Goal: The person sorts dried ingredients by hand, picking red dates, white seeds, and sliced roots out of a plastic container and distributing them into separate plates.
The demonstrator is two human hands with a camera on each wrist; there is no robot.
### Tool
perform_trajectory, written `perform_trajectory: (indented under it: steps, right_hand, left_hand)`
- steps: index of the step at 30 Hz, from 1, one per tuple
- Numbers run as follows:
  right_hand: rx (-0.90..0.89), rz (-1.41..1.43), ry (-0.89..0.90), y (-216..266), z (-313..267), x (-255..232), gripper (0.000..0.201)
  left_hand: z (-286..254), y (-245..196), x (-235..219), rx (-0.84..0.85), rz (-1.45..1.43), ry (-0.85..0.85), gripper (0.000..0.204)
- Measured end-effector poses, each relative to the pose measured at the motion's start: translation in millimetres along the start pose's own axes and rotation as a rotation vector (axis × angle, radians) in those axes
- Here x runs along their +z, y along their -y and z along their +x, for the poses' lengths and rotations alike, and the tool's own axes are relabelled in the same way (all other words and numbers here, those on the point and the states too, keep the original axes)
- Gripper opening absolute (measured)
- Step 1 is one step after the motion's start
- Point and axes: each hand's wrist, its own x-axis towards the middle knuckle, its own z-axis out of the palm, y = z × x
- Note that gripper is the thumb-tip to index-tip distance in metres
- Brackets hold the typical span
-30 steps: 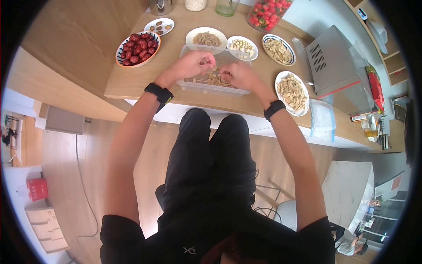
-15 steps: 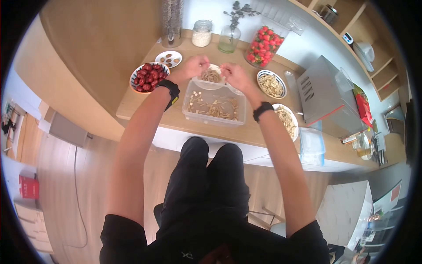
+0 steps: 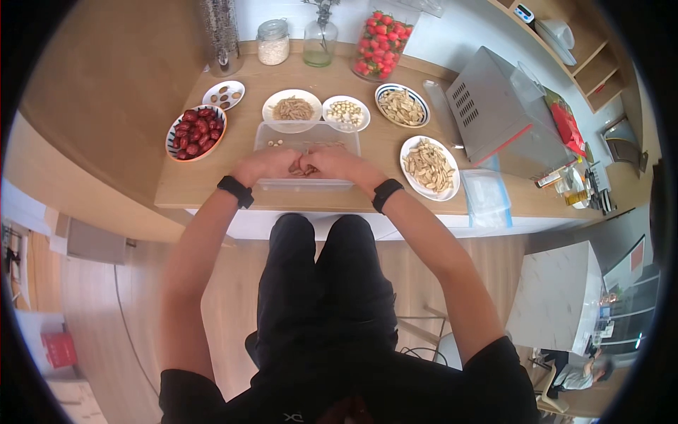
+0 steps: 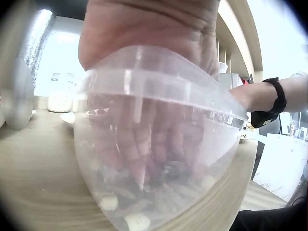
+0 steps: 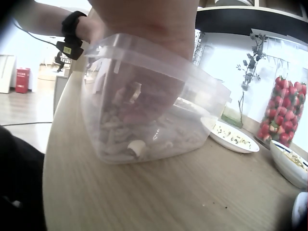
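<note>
Both hands are down inside a clear plastic box (image 3: 344, 128) at the counter's front edge. Pale dried strips (image 5: 115, 144) and a few round whitish seeds (image 4: 137, 221) lie on its bottom. In the left wrist view my left hand (image 3: 270, 163) reaches over the wall, its loosely bent fingers pointing down among the strips. Beside it, my right hand (image 3: 334, 162) dips in from the right, knuckles up, close against the left. A small light piece (image 5: 136, 92) shows by its fingers through the cloudy plastic; I cannot tell whether they hold it.
Behind the box are a plate of thin strips (image 3: 293, 108) and a plate of whitish seeds (image 3: 346, 113). On the right stand a bowl of dried slices (image 3: 401, 106) and a plate of longer slices (image 3: 429, 168). Red dates (image 3: 196, 133) fill a bowl at left. Strawberries (image 3: 382, 46) stand behind.
Half a second ago, both hands were over the plate of thin strips behind the box. They have come back toward the body and down into the box. The head view has shifted.
</note>
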Motion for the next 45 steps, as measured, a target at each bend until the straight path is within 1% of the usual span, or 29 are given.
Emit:
perform_trajectory:
  steps: [4,6,7,9,10,12,13,14,15,16,18,22,24,25,27,28,30,34,37,39,40,42,43,45]
  right_hand:
    - [0.021,0.072,-0.018,-9.9,4.8,11.3,0.015]
    - [0.012,0.053,-0.013,-13.4,6.5,14.3,0.015]
    - [0.012,0.056,-0.012,-14.7,6.5,15.3,0.015]
    - [0.009,0.009,-0.062,-11.8,7.8,12.6,0.018]
    - [0.006,0.012,-0.065,-12.1,8.1,8.9,0.018]
    - [0.034,0.140,-0.075,-6.0,1.2,-6.7,0.018]
    - [0.032,0.148,-0.070,-4.7,-2.1,-14.5,0.018]
    - [0.044,0.198,-0.102,-5.6,-4.7,-22.6,0.018]
    - [0.055,0.248,-0.134,-9.6,-5.9,-24.2,0.019]
    - [0.052,0.255,-0.129,-11.4,-4.9,-22.7,0.019]
    - [0.067,0.265,-0.206,-15.2,-1.8,-16.7,0.021]
    - [0.101,0.324,-0.154,-13.6,-2.7,-10.4,0.024]
    - [0.065,0.381,-0.236,-13.6,-2.6,-10.4,0.027]
    - [0.063,0.382,-0.235,-13.5,-2.5,-10.4,0.027]
    - [0.067,0.261,-0.248,-13.5,-2.4,-9.4,0.028]
    - [0.065,0.264,-0.246,-13.6,-2.4,-8.8,0.028]
    - [0.082,0.258,-0.282,-13.7,-2.2,-7.3,0.029]
    - [0.118,0.259,-0.267,-14.3,-2.2,-7.8,0.029]
    - [0.168,0.307,-0.240,-16.3,-1.2,-6.8,0.027]
    - [0.202,0.248,-0.226,-15.5,-1.9,-8.2,0.025]
    - [0.202,0.249,-0.225,-14.6,-2.1,-8.0,0.025]
    - [0.200,0.113,-0.240,-14.3,-2.4,-6.9,0.023]
    - [0.200,0.114,-0.238,-14.3,-3.0,-6.6,0.023]
    - [0.218,0.006,-0.152,-7.6,-4.1,-11.3,0.024]
  left_hand:
    - [10.5,16.1,8.4,0.038,-0.042,0.092,0.021]
    - [6.5,15.1,12.2,0.027,-0.065,-0.064,0.016]
    - [6.6,14.5,12.5,0.026,-0.066,-0.062,0.016]
    - [7.1,14.2,12.5,0.021,0.096,-0.156,0.013]
    - [7.7,14.7,11.3,0.017,0.099,-0.154,0.013]
    - [9.8,21.0,14.8,0.073,0.123,-0.277,0.010]
    - [9.9,23.0,15.4,0.066,0.118,-0.273,0.010]
    - [8.9,20.5,12.8,0.054,0.097,-0.274,0.010]
    - [7.9,19.1,11.7,0.042,0.077,-0.274,0.009]
    - [6.7,17.0,11.4,0.035,0.073,-0.272,0.009]
    - [5.1,13.9,12.2,0.034,0.017,-0.344,0.008]
    - [1.6,7.7,7.6,0.007,0.062,-0.292,0.008]
    - [0.4,6.1,6.4,0.023,0.076,-0.315,0.007]
    - [0.2,5.0,5.8,0.020,0.076,-0.315,0.007]
    - [0.7,4.9,6.7,0.060,0.013,-0.369,0.011]
    - [0.7,5.0,7.4,0.057,0.012,-0.368,0.011]
    - [-1.3,0.5,5.0,-0.006,0.051,-0.380,0.011]
    - [-3.0,1.6,4.6,0.010,0.093,-0.377,0.013]
    - [-1.1,6.2,8.7,-0.040,0.111,-0.377,0.014]
    - [1.2,10.1,9.2,-0.047,0.191,-0.284,0.016]
    - [1.9,11.6,10.7,-0.048,0.190,-0.283,0.016]
    - [2.2,9.5,10.5,-0.119,0.213,-0.254,0.018]
    - [1.7,8.7,10.6,-0.120,0.212,-0.253,0.018]
    - [1.4,9.9,11.1,-0.099,0.222,-0.262,0.017]
